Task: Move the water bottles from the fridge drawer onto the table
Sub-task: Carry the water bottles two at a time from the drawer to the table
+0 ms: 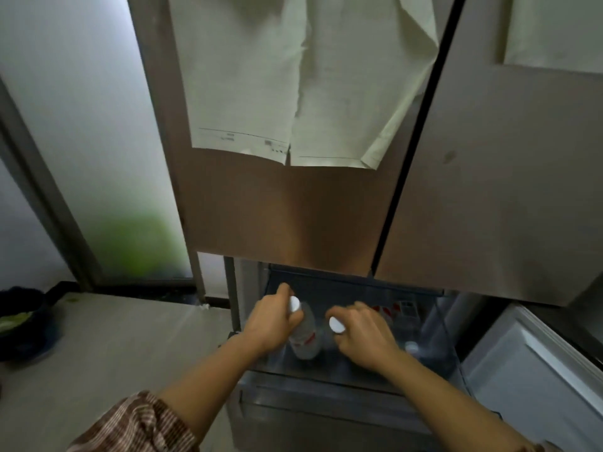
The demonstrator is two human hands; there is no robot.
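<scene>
The fridge drawer (326,386) is pulled out below the closed upper doors. My left hand (270,324) grips the neck of a clear water bottle (305,337) with a white cap and a red-and-white label, which stands tilted in the drawer. My right hand (362,337) grips a second water bottle (336,325) near its white cap; its body is mostly hidden under the hand. Further right in the drawer shows the white cap of a third bottle (411,347). A red-and-white label shows behind my right hand.
The upper fridge doors (293,207) hang over the drawer, with paper sheets (293,76) stuck on them. An open white compartment (535,370) lies lower right. To the left is pale floor (114,347), a dark object (23,321) and a frosted glass door (81,141).
</scene>
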